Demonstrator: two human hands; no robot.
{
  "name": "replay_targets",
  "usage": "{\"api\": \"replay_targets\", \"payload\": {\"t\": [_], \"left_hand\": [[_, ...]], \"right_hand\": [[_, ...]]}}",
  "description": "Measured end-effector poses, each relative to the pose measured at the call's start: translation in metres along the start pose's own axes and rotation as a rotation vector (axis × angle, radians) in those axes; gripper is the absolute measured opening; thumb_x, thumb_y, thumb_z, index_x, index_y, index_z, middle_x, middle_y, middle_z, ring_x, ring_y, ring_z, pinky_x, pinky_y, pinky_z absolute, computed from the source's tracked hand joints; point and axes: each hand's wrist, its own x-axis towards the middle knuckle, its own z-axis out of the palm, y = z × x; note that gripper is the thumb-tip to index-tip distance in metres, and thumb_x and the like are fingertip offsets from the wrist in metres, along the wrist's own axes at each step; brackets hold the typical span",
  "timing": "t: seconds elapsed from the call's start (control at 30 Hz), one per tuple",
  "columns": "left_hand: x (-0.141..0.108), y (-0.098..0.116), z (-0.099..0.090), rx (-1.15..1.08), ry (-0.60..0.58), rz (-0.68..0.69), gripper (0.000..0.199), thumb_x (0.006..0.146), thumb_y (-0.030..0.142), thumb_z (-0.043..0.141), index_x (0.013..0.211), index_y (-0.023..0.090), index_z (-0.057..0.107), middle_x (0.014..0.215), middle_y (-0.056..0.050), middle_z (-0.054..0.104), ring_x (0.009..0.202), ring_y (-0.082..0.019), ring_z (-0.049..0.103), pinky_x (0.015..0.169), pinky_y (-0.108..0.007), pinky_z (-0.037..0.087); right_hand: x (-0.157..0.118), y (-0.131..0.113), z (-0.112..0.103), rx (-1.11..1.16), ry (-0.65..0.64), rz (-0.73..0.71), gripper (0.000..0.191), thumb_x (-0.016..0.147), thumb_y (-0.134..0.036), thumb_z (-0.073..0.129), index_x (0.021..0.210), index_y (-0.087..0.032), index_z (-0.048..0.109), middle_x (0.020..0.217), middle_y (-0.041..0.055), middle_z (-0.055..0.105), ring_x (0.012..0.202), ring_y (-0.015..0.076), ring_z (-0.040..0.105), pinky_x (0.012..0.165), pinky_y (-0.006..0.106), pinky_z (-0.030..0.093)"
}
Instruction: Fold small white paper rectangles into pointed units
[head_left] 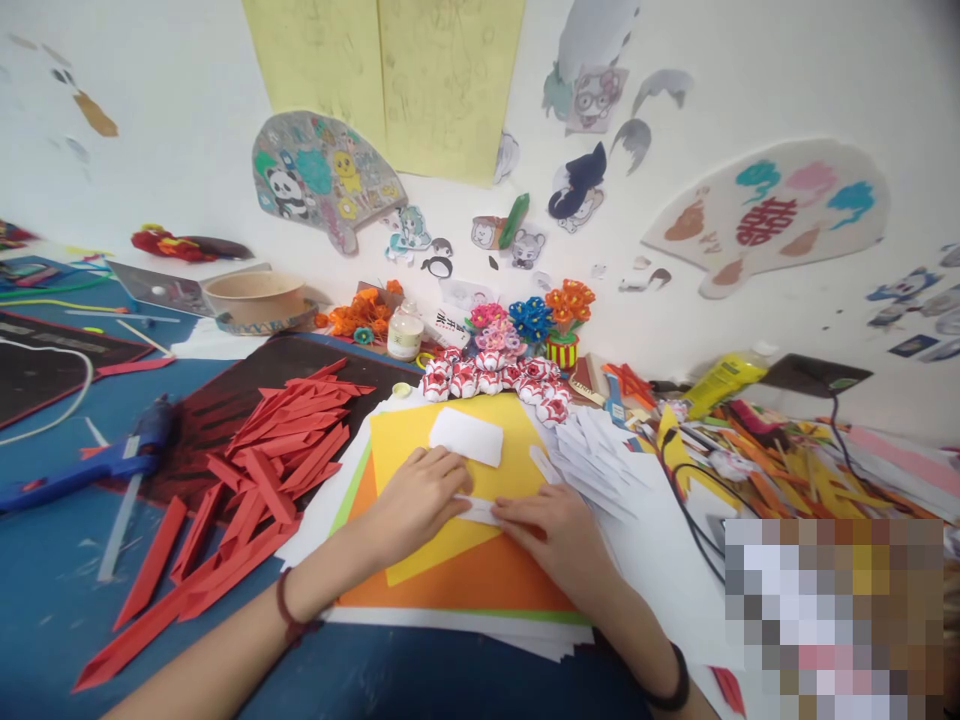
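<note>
A small folded strip of white paper (478,511) is pinched between my two hands, over a yellow sheet (397,428). My left hand (421,502) has closed fingers on the strip's left end. At its right end, the thumb and fingertips of my right hand (553,535) press on the same strip. Just beyond my left fingers lies a flat white paper rectangle (466,438). Beneath the yellow sheet an orange sheet (450,588) shows. To the right of my right hand sits a loose pile of folded white paper pieces (596,460).
Red folded paper strips (289,440) cover the left side, beside a blue glue gun (142,445). Behind the sheets stand red-and-white paper pieces (491,375) and paper flowers (531,320). On the right are a yellow bottle (727,380), a black cable (690,500) and paper scraps.
</note>
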Motion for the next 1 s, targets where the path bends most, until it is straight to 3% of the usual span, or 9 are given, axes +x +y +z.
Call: {"api": "replay_targets", "payload": {"t": [0.23, 0.33, 0.43, 0.73, 1.0], "left_hand": [[0.000, -0.001, 0.004, -0.072, -0.037, -0.060, 0.008, 0.091, 0.017, 0.056, 0.083, 0.017, 0.054, 0.083, -0.001, 0.059, 0.084, -0.018, 0.050, 0.076, -0.030, 0.038], [0.000, -0.001, 0.004, -0.050, -0.022, -0.035, 0.013, 0.094, 0.017, 0.051, 0.082, 0.017, 0.055, 0.080, -0.002, 0.059, 0.081, -0.018, 0.050, 0.073, -0.030, 0.039], [0.000, 0.001, 0.003, -0.043, -0.010, 0.036, 0.015, 0.097, 0.021, 0.048, 0.087, 0.017, 0.059, 0.082, -0.004, 0.060, 0.082, -0.018, 0.051, 0.074, -0.030, 0.039], [0.002, 0.010, 0.016, 0.139, 0.015, 0.109, 0.023, 0.096, 0.024, 0.050, 0.076, 0.017, 0.058, 0.076, -0.003, 0.057, 0.077, -0.019, 0.050, 0.067, -0.031, 0.036], [-0.001, 0.003, -0.001, 0.294, -0.046, 0.184, 0.019, 0.096, 0.017, 0.051, 0.077, 0.016, 0.055, 0.077, -0.003, 0.057, 0.072, -0.018, 0.050, 0.064, -0.031, 0.036]], "right_hand": [[0.001, -0.005, 0.006, -0.014, 0.031, 0.040, 0.017, 0.089, -0.017, 0.064, 0.102, -0.026, 0.072, 0.096, 0.0017, 0.071, 0.086, 0.0196, 0.060, 0.076, 0.032, 0.046], [0.001, -0.007, 0.007, -0.038, 0.019, 0.037, 0.009, 0.091, -0.018, 0.062, 0.091, -0.022, 0.070, 0.088, 0.0023, 0.068, 0.083, 0.0191, 0.059, 0.074, 0.031, 0.046], [0.002, -0.008, 0.010, -0.039, 0.033, 0.051, 0.012, 0.093, -0.023, 0.059, 0.083, -0.020, 0.065, 0.082, 0.0025, 0.066, 0.081, 0.0192, 0.058, 0.072, 0.031, 0.045], [0.002, -0.008, 0.022, -0.120, 0.033, -0.020, 0.022, 0.098, -0.030, 0.052, 0.082, -0.019, 0.064, 0.077, 0.0033, 0.063, 0.075, 0.0188, 0.056, 0.068, 0.030, 0.042], [0.000, -0.004, 0.011, -0.078, -0.030, -0.069, 0.028, 0.102, -0.019, 0.041, 0.084, -0.016, 0.063, 0.078, 0.0045, 0.061, 0.073, 0.0173, 0.055, 0.067, 0.028, 0.044]]}}
